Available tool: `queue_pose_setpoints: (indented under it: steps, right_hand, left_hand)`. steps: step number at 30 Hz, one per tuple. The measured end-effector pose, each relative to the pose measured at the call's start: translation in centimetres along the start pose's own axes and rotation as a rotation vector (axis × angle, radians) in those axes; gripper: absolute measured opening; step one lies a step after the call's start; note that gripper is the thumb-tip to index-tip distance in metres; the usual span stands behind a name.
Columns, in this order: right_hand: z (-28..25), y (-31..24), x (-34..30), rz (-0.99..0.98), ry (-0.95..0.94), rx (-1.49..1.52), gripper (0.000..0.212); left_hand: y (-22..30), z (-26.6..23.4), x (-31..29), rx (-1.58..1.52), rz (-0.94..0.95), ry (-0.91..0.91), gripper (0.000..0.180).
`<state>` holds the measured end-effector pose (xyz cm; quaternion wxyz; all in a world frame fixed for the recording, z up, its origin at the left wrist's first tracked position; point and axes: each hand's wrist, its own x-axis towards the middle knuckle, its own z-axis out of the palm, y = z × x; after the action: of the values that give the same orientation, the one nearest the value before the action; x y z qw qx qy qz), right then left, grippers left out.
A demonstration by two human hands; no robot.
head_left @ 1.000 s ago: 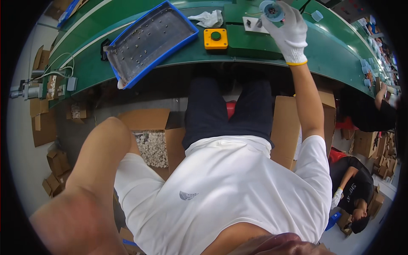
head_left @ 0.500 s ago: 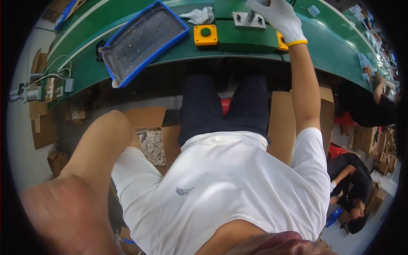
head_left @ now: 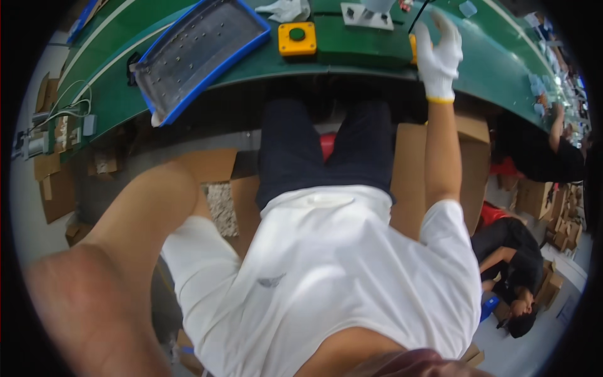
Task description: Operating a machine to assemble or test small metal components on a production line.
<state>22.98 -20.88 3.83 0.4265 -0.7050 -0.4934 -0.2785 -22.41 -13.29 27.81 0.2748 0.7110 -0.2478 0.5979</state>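
My right hand (head_left: pixel 440 53), in a white glove with a yellow cuff, reaches out over the green conveyor table (head_left: pixel 502 63). Its fingers are spread and nothing shows in them. It hovers beside a yellow box edge (head_left: pixel 412 47) and a thin black cable, just right of a white metal bracket (head_left: pixel 364 16). My bare left arm (head_left: pixel 125 251) rises toward the camera at the lower left; its hand is out of the picture. I sit in a white shirt and dark trousers.
A blue-rimmed grey tray (head_left: pixel 201 50) lies on the table at the left. A yellow button box with a green button (head_left: pixel 297 38) and a white cloth (head_left: pixel 286 9) sit near it. Cardboard boxes (head_left: pixel 207 166) stand on the floor. Other people (head_left: pixel 540 157) work at the right.
My right hand held a round grey-blue roll a second ago. It then moved left over the bracket, and is now back to the right and lower, with nothing in it.
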Motion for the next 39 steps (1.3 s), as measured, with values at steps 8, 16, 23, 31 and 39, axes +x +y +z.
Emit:
queue_pose_setpoints:
  steps: [8,16,23,31,39]
  right_hand:
    - [-0.4,6.5,-4.8,0.280,-0.044,0.372,0.022]
    - [-4.8,3.1,-2.2,0.192,-0.251,0.357,0.021]
    - [-4.2,4.2,-2.2,-0.087,-0.234,0.003,0.017]
    - [-1.5,2.5,-0.5,0.052,-0.230,0.050,0.021]
    - [0.6,1.6,-4.1,0.166,-0.044,0.117,0.020]
  left_hand:
    - [-18.3,5.2,-18.6,0.240,-0.875,-0.056,0.032]
    - [-22.4,6.2,-24.7,0.717,-0.444,-0.449,0.013]
    - [-21.3,7.1,-24.4,0.844,-0.431,-0.441,0.016]
    - [-22.4,6.6,-24.1,0.832,-0.543,-0.420,0.019]
    - [-21.2,-5.4,-25.4,1.048,-0.966,-0.361,0.021]
